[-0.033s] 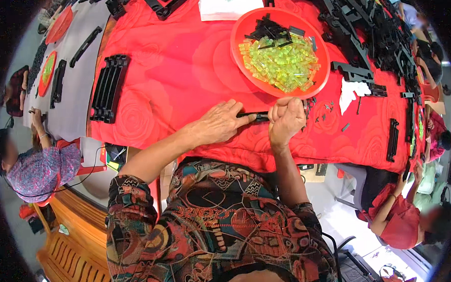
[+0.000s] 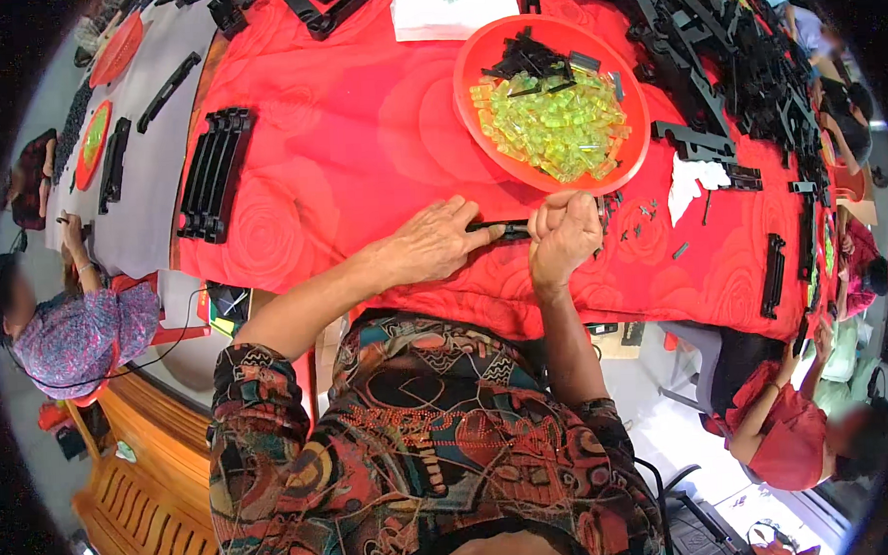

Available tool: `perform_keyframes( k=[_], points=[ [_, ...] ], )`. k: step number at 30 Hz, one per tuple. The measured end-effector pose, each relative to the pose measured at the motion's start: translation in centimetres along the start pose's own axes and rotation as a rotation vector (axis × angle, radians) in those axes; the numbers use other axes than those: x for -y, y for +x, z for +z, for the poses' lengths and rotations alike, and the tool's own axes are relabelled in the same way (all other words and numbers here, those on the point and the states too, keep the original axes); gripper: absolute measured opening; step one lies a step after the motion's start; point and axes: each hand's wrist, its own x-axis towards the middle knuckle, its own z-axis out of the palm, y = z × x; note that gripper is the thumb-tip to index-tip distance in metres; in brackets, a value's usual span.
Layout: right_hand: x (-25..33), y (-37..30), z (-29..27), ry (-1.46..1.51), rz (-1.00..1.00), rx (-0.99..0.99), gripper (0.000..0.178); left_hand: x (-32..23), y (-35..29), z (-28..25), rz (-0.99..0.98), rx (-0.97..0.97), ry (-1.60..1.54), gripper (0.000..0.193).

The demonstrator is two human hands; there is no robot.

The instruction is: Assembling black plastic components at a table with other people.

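A narrow black plastic part lies on the red cloth close to the table's front edge. My left hand holds it from the left, the index finger stretched along it and the other fingers round its left end. Closed in a fist, my right hand is at the right end of the same part; whatever is inside that fist is hidden. Just beyond my hands stands a red round basin with many small yellow-green clear pieces and a heap of small black pieces.
Several long black parts lie side by side at left. A large pile of black parts covers the far right. White crumpled tissue and tiny black bits lie right of my hands. Other people sit at both sides.
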Motion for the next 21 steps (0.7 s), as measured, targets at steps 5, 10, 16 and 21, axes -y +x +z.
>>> perform_keyframes(
  k=[5,10,16,21],
  points=[
    [0.0,0.1,0.3,-0.012,-0.013,-0.027,0.037,0.0,0.2,0.1,0.021,-0.027,0.009,0.039],
    [0.2,0.2,0.2,0.028,-0.032,-0.01,0.035,-0.7,0.3,-0.9,0.0,-0.08,0.003,0.032],
    [1.1,0.3,-0.3,0.078,-0.08,0.002,0.034,-0.6,0.4,-0.2,0.007,-0.201,0.03,0.029],
    [1.3,0.2,0.1,0.052,-0.097,-0.02,0.034,-0.7,0.5,0.5,0.003,-0.359,-0.073,0.023]
  ],
)
